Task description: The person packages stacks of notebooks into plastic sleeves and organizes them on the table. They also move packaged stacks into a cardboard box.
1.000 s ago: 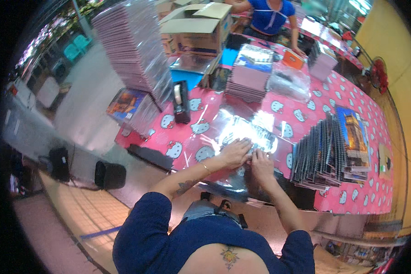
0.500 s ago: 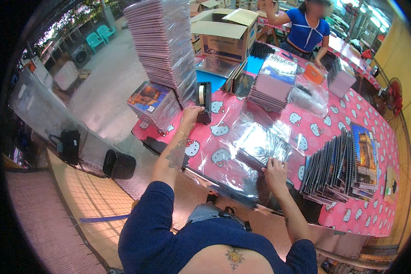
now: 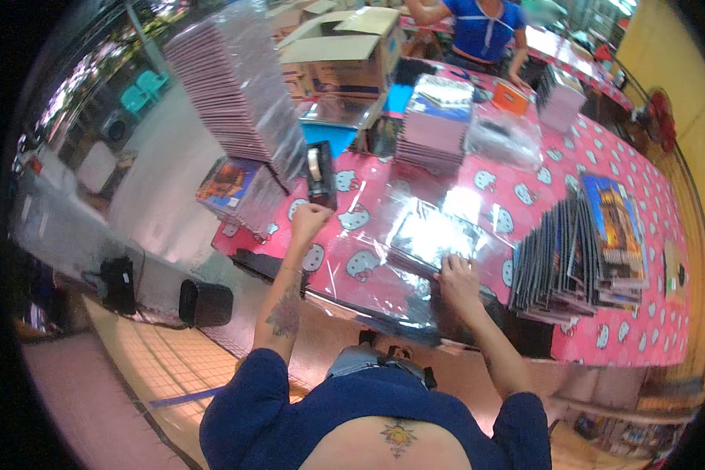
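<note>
A shiny, spiral-edged notebook bundle (image 3: 431, 233) is seen at the middle of the near side of the table, laid on clear plastic film (image 3: 411, 304) that is spread toward the near edge. Its outline is partly washed out by glare, but its long axis appears to be set left to right, with the right end slanted toward the body. Its near right edge is covered by the fingers of the right hand (image 3: 458, 280), by far the nearer of the two; whether the edge is gripped or merely pressed cannot be told. Well to the left, the left hand (image 3: 312, 222) is held with bunched fingers at the near end of a black tape dispenser (image 3: 319, 176); whether tape is pinched there cannot be made out. The dispenser is pointed away from the body, so the bundle is placed to the right of the left hand. Beyond the bundle, a pale-sided stack (image 3: 433, 129) is stood; to the right, a leaning pile of notebooks (image 3: 556, 262) is kept. Everything is borne by a pink patterned tablecloth (image 3: 654, 235).
</note>
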Action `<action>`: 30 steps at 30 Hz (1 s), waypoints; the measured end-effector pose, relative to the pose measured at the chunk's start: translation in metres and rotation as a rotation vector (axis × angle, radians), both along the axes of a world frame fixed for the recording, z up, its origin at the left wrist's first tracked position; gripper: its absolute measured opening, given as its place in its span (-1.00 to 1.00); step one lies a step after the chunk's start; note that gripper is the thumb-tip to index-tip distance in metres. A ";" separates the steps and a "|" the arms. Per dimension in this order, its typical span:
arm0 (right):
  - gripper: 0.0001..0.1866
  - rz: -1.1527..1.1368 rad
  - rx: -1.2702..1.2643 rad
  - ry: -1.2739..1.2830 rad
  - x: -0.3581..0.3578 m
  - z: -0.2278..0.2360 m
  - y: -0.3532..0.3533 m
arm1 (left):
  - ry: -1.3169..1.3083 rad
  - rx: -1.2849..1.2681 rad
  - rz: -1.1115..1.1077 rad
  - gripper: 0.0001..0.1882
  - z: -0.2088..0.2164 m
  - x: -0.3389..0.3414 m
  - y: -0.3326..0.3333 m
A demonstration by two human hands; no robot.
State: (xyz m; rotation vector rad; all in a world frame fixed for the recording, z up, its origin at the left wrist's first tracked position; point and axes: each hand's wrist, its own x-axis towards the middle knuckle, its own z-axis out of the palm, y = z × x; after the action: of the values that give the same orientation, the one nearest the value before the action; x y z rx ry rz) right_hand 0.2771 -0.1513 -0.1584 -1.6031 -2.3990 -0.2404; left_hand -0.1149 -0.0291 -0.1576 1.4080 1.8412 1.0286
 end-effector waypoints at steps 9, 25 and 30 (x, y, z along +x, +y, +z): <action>-0.47 0.007 0.048 0.044 0.000 0.003 -0.004 | 0.605 -0.098 -0.496 -0.50 0.020 0.243 -0.038; -0.52 -0.239 -0.081 0.277 0.020 0.017 0.096 | 0.570 0.432 -0.704 -0.69 0.000 0.212 -0.106; -0.10 -0.202 -0.608 0.154 0.041 0.007 0.149 | 0.636 0.711 -0.693 -0.63 -0.017 0.232 -0.111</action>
State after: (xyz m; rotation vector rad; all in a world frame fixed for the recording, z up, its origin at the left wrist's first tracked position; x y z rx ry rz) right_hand 0.3184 -0.0020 -0.1519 -2.0165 -2.3123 0.6159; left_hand 0.1169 -0.1397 -0.1747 2.7943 1.1468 0.9420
